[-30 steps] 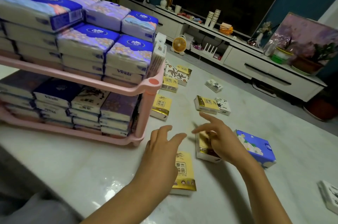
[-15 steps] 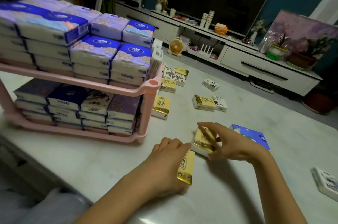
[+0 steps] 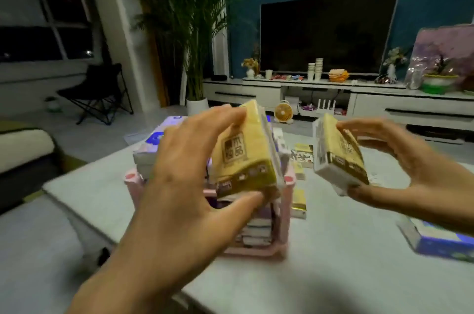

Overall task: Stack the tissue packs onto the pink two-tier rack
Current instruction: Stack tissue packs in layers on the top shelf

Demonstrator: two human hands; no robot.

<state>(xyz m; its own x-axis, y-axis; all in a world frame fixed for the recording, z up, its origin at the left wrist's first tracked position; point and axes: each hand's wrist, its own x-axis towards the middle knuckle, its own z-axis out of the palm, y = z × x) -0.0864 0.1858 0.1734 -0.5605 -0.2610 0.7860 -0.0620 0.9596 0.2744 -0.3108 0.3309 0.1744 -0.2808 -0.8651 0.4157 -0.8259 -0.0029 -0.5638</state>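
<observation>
Head view. Since the earlier frame both yellow packs have left the surface (image 3: 333,275). The left hand (image 3: 184,177) grips one yellow tissue pack (image 3: 243,154) at centre, raised in front of the pink rack (image 3: 256,252). The right hand (image 3: 400,167) grips the second yellow pack (image 3: 338,157) at 3 o'clock. A blue pack (image 3: 443,242) lies at 4 o'clock.
</observation>
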